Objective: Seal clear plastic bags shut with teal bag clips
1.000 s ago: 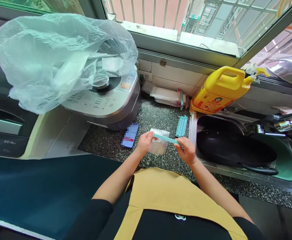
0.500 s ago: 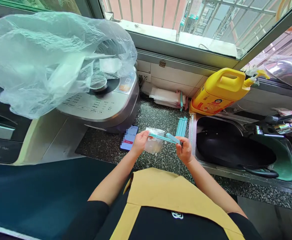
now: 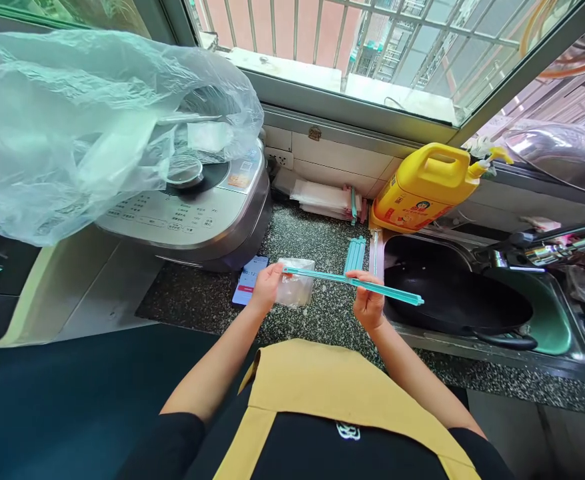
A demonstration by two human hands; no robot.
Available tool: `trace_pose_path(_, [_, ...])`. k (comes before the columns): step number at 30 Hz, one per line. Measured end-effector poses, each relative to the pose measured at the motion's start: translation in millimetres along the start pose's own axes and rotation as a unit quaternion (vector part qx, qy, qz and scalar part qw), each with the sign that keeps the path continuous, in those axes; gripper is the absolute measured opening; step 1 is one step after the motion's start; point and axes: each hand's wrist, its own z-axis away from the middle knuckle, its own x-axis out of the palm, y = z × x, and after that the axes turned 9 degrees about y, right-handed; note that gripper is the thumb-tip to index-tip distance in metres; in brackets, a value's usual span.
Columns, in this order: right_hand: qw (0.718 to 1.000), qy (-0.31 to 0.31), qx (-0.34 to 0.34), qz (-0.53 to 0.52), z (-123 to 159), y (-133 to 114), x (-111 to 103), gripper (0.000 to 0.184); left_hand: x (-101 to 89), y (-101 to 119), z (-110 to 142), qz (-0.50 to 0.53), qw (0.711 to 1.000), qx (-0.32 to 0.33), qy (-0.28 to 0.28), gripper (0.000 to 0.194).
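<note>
My left hand point(image 3: 268, 285) pinches the top of a small clear plastic bag point(image 3: 296, 288) together with the left end of a long teal sealing clip point(image 3: 352, 283). The clip is swung fully open into one long straight strip. It reaches to the right over the sink edge. My right hand point(image 3: 367, 303) grips the clip near its middle, fingers curled round it. Both hands hover just above the speckled counter point(image 3: 317, 233).
Several more teal clips point(image 3: 355, 253) lie on the counter behind my hands, and a stack of clear bags point(image 3: 322, 198) sits by the wall. A phone point(image 3: 249, 287) lies beside the rice cooker point(image 3: 192, 207). A yellow jug point(image 3: 425, 190) stands at the sink, which holds a black pan point(image 3: 452, 297).
The clip was shut along the bag's top; my right hand has swung its loose arm out to the right, so it now lies fully open. The view shifted slightly left.
</note>
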Motion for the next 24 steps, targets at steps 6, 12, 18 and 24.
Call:
trace_pose_path(6, [0.997, 0.041, 0.066, -0.006, 2.5, -2.3, -2.3, 0.012, 4.8, 3.5, -0.6, 0.005, 1.0, -0.01, -0.007, 0.043])
trace_pose_path(12, [0.982, 0.074, 0.175, -0.021, 3.0, -6.2, 2.1, 0.019, 6.7, 4.4, -0.7, 0.013, 1.0, -0.013, -0.002, 0.041])
trace_pose_path(18, [0.957, 0.103, 0.257, -0.09, 2.9, -6.7, 6.7, 0.019, 7.5, 5.7, 0.3, 0.02, 1.0, -0.023, -0.007, 0.043])
trace_pose_path(24, [0.939, 0.099, 0.304, -0.123, 1.9, -7.5, 5.4, 0.021, 9.7, 5.9, 2.7, 0.041, 0.998, -0.052, 0.008, 0.042])
